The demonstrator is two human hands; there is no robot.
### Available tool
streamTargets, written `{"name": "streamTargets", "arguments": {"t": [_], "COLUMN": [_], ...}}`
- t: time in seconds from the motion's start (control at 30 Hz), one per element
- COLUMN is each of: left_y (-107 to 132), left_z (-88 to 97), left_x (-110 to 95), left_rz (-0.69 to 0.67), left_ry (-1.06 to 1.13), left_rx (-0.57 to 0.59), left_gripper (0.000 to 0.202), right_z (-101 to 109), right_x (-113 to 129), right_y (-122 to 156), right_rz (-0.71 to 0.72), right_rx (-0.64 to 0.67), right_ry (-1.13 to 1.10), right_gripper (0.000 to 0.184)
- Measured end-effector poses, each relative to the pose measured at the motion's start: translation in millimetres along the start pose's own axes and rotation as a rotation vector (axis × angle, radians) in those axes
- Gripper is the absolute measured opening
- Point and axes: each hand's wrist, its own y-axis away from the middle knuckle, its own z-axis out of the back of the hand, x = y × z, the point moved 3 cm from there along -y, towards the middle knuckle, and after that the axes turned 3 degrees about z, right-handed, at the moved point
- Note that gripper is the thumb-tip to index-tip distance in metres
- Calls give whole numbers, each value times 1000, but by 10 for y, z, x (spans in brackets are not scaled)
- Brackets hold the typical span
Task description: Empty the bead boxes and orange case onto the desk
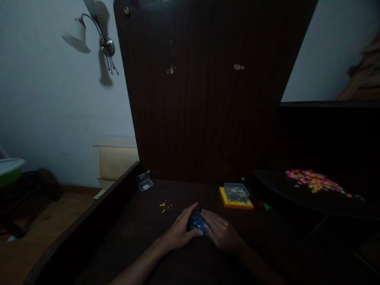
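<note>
Between my two hands, on the dark desk, is a small clear plastic box with small blue pieces in it. My left hand is closed around its left side, fingers at the back and thumb along the front. On the right side, my right hand lies with bent fingers over the box's edge and covers part of it. Several small yellow pieces lie loose on the desk beyond my left hand. Poor light hides the exact shape of the blue pieces.
An open small clear case sits at the back left. Back right, a clear box with pale pieces rests on a yellow box. Colourful beads are heaped on a dark round surface further right. A raised edge borders the left.
</note>
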Motion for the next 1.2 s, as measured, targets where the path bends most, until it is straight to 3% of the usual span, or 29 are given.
{"name": "streamTargets", "arguments": {"t": [0.1, 0.23, 0.33, 0.43, 0.63, 0.83, 1.03, 1.1, 1.2], "left_y": [30, 74, 93, 101, 90, 45, 110, 144, 172], "left_z": [20, 14, 17, 44, 196, 605, 1040, 1131, 1223], "left_x": [-49, -144, -238, -322, -346, -83, 254, 319, 388], "left_rz": [-52, -126, -145, -125, -97, -63, 10, -1, -61], "left_ry": [67, 155, 209, 265, 424, 375, -123, -271, -484], "left_rx": [-55, -86, -38, 41, 29, -353, -809, -885, -841], "left_gripper": [86, 88, 71, 73, 78, 76, 75, 76, 77], "right_z": [90, 135, 108, 81, 91, 30, -13, -2, 12], "right_x": [-32, -120, -182, -196, -167, -192, -172, -160, -151], "right_y": [-23, 40, 113, 107, 36, 145, 181, 168, 156], "right_rz": [-193, -671, -1034, -1200, -1262, -1164, -1087, -1058, -1041], "right_rx": [-96, -171, -279, -364, -332, -281, -144, -110, -87], "right_ry": [-221, -526, -787, -1028, -1211, -1157, -1079, -1057, -1037], "right_gripper": [35, 35, 43, 52, 67, 63, 56, 56, 56]}}
